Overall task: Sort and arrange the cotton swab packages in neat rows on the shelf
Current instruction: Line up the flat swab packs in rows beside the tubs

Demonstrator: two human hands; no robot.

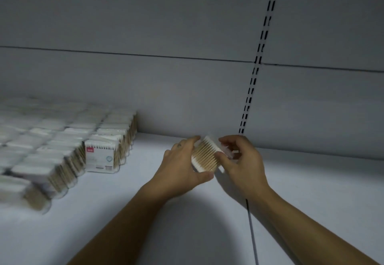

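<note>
Between both hands' fingers (220,156), swab package (205,153)

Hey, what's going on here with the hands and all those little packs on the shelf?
A person is stocking a shelf with cotton swabs. Both hands hold one cotton swab package over a bare stretch of the shelf, near the back panel. The left hand grips it from the left and the right hand pinches its right edge. Further left, rows of packages already stand tightly together. The held one has not yet joined them.
</note>
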